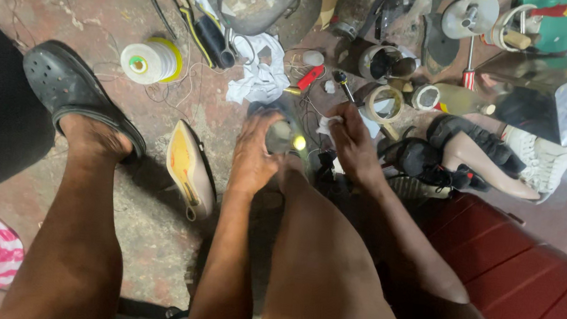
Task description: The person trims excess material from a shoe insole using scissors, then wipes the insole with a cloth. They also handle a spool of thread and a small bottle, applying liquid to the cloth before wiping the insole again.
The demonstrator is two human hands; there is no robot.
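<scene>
My left hand (255,156) grips a dark shoe (280,136) that rests by my right knee; a shiny patch shows on the shoe between the fingers. My right hand (354,144) is just to its right, fingers pinched on a small white scrap of cloth (329,124) held against the shoe. Most of the shoe is hidden under both hands. A flat shoe with a yellow insole (188,166) lies on the concrete floor to the left of my left hand.
My left foot wears a black clog (64,82). A spool of white thread (147,62), a white rag (261,77), tape rolls (384,104), tins, a red-handled screwdriver (468,76), a beige high heel (484,167), a white sneaker (543,158) and a metal box (566,99) crowd the floor ahead. A red bench (533,277) is at right.
</scene>
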